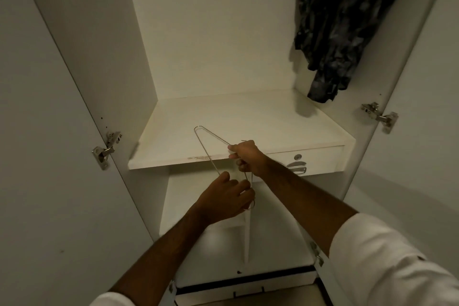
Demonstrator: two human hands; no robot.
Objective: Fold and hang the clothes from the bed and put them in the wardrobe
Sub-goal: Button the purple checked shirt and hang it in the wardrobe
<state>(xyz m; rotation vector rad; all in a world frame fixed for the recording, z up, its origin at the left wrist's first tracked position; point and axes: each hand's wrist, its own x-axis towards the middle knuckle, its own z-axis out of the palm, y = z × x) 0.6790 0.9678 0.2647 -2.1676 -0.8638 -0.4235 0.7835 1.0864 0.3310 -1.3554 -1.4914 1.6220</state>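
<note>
White wardrobe [223, 32] open, both doors wide. Wire hanger [211, 146] held in front of shelf [248, 122] edge: right hand [246, 156] grips its neck, left hand [226, 196] pinches the lower wire. Dark garment [340, 27] hangs top right; drawer handle [296, 166] under shelf.

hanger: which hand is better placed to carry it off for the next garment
Right. The right hand already grips the hanger near its middle; the left hand only pinches its lower end.

left hand [224, 200] curled, right hand [246, 156] gripping
</note>
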